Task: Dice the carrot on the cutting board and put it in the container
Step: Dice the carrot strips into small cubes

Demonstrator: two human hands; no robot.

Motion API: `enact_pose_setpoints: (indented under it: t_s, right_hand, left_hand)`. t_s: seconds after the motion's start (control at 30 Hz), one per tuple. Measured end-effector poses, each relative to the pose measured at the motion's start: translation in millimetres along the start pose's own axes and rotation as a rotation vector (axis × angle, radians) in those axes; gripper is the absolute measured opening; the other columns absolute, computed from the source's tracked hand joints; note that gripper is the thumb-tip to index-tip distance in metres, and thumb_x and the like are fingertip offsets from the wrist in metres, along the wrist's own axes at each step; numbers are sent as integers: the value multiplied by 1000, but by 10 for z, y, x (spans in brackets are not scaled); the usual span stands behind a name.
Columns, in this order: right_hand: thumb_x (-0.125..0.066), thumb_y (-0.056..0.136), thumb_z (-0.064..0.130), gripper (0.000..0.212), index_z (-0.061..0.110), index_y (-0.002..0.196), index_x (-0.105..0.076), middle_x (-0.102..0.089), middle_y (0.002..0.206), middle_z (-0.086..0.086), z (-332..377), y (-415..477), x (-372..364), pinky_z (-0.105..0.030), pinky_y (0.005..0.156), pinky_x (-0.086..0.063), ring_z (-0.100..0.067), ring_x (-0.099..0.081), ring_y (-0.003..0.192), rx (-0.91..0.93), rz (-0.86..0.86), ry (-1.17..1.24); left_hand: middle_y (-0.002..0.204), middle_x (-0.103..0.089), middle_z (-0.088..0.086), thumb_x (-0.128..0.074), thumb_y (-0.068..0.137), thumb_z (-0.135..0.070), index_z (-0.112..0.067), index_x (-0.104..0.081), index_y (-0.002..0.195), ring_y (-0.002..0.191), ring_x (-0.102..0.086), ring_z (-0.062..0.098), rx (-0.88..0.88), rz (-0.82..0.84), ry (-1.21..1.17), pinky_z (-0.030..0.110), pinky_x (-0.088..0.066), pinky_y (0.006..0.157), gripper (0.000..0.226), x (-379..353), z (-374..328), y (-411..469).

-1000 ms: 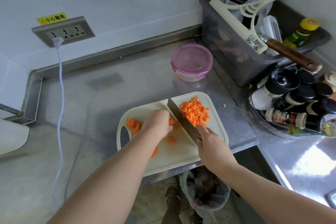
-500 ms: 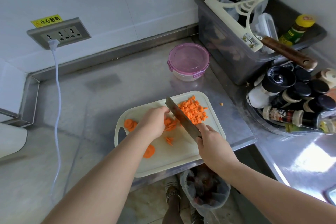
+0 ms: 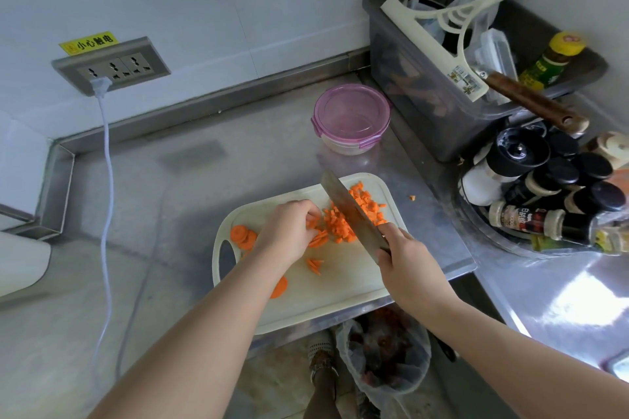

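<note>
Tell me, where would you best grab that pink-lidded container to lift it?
Probably span the container from above, fingers on opposite sides of its round wall below the lid. It stands upright, lid on. Come from the left or front: the grey bin stands close on its right.

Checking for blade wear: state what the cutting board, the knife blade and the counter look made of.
Cutting board: likely plastic, matte cream, moulded handle slot.
Knife blade: apparently steel, dull grey sheen.
Counter: stainless steel by its look, brushed, with soft reflections.
</note>
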State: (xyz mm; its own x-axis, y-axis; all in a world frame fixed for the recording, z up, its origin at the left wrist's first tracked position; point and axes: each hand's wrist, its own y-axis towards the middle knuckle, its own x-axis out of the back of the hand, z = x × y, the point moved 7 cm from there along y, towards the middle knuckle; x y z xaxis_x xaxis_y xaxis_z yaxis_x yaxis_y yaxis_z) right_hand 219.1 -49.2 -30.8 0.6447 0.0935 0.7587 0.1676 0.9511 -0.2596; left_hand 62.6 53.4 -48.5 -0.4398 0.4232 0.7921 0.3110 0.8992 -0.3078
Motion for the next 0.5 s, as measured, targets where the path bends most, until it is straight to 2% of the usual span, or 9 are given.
enact_pose_setpoints:
  t_s: [0.1, 0.2, 0.27, 0.37, 0.5]
  right_hand:
    - [-39, 93, 4, 15, 18, 97, -44, -45, 82, 3, -33, 21, 53, -23, 50, -29, -12, -44, 59, -17, 6, 35]
    - [-39, 91, 2, 17, 19, 93, -42, -44, 75, 7, -46, 35, 96, -21, 48, -25, -8, -41, 58, -19, 8, 86]
    - [-39, 91, 3, 16, 18, 93, -44, -47, 76, 4, -54, 48, 122, -20, 48, -26, -8, -42, 59, -27, 9, 123]
    - [-39, 92, 5, 12, 15, 92, -45, -47, 76, 1, -68, 67, 154, -19, 49, -27, -8, -41, 58, -38, 9, 168]
    - [-40, 95, 8, 10, 15, 98, -47, -49, 82, 2, -95, 64, 194, -20, 51, -27, -6, -42, 62, -16, -24, 99]
  left_hand:
    - [115, -63, 4, -62, 87, -6, -13, -64, 115, 104, -61, 18, -44, -109, -18, 21, -42, 87, 29, 107, -135, -37]
    - [130, -49, 1, -55, 89, -8, -19, -55, 131, 116, -51, 20, -200, -161, 62, 31, -41, 98, 43, 34, -426, -153]
    - [145, -31, 0, -49, 89, -10, -21, -37, 144, 130, -35, 23, -236, -94, 196, 38, -36, 105, 57, -157, -560, -260]
    - [155, -4, 0, -48, 89, -13, -19, -11, 151, 140, -11, 26, -155, 48, 309, 40, -26, 112, 72, -423, -571, -359]
    - [156, -2, -1, -45, 91, -15, -16, -13, 151, 141, -11, 27, -105, 77, 319, 41, -20, 115, 68, -485, -509, -372]
